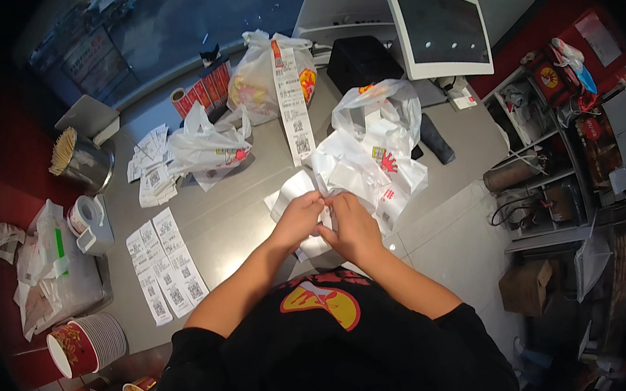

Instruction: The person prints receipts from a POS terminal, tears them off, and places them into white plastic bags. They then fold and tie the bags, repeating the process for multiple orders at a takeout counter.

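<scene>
At the counter's near edge, my left hand [299, 219] and my right hand [353, 226] meet with fingertips together, pinching a white plastic bag [343, 162] that bears red and yellow print. White paper, apparently a receipt strip [293, 189], lies beside and under my fingers; which layer each finger grips is partly hidden. Just beyond stands a second part of white bagging with an open mouth [393, 96], and whether it is a separate bag I cannot tell. A long printed receipt [294, 113] hangs on a full tied bag [253, 83] farther back.
A small tied bag [210, 143], loose receipts [154, 173] and receipt strips [165, 264] lie on the left of the metal counter [220, 215]. Skewers fill a metal canister [84, 165]. Stacked paper tubs [88, 343] stand near left. A monitor [443, 27] and black box [363, 62] are behind.
</scene>
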Demonstrator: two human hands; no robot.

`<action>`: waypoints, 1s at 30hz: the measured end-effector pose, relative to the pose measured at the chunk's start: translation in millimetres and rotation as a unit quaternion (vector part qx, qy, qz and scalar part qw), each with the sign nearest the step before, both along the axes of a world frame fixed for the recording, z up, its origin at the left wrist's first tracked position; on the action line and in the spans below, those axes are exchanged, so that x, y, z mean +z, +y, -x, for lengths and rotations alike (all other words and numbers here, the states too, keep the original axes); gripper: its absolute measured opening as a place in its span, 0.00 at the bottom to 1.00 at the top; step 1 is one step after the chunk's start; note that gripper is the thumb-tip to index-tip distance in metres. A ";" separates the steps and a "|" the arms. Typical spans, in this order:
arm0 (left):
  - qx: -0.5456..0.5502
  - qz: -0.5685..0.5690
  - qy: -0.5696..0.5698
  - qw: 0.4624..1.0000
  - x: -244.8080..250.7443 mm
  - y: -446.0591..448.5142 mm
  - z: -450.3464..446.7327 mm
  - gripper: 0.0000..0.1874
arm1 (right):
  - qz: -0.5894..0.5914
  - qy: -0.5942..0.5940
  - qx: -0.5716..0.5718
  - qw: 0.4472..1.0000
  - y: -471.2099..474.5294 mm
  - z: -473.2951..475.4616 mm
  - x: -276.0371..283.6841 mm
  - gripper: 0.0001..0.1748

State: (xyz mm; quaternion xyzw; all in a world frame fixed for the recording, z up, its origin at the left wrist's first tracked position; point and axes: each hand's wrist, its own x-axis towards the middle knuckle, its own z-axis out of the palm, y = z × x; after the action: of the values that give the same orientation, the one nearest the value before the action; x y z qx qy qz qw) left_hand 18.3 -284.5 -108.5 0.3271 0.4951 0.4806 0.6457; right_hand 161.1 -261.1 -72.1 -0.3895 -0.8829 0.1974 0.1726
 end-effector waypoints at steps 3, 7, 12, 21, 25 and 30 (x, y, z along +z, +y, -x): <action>0.006 -0.053 0.084 0.995 -15.8 2.2 -3.6 0.17 | 0.062 -0.029 -0.027 0.997 10.0 -2.7 9.4 0.13; 0.014 -0.070 0.166 0.983 3.5 2.8 -9.3 0.18 | -0.002 -0.074 -0.002 0.997 20.7 -7.7 13.3 0.07; -0.014 -0.044 0.022 0.999 26.6 0.8 -6.4 0.30 | 0.099 -0.068 0.007 0.993 42.8 -12.6 15.7 0.10; 0.054 -0.134 0.129 0.981 -1.3 -3.8 -14.1 0.29 | 0.521 0.104 0.000 0.848 66.6 -13.9 -3.0 0.12; 0.085 -0.159 0.202 0.963 11.7 -2.1 -8.9 0.28 | 0.627 0.143 -0.055 0.764 71.7 -11.9 6.6 0.10; 0.127 -0.124 0.278 0.944 17.2 -13.1 12.4 0.34 | 0.351 0.140 -0.085 0.922 105.1 -37.6 5.8 0.12</action>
State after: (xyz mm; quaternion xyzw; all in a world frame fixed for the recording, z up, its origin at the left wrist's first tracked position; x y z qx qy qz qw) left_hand 5.8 -297.6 -91.3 0.4596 0.6287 0.5062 0.3705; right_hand 198.6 -156.0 -66.3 -0.4672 -0.6874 0.5317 0.1626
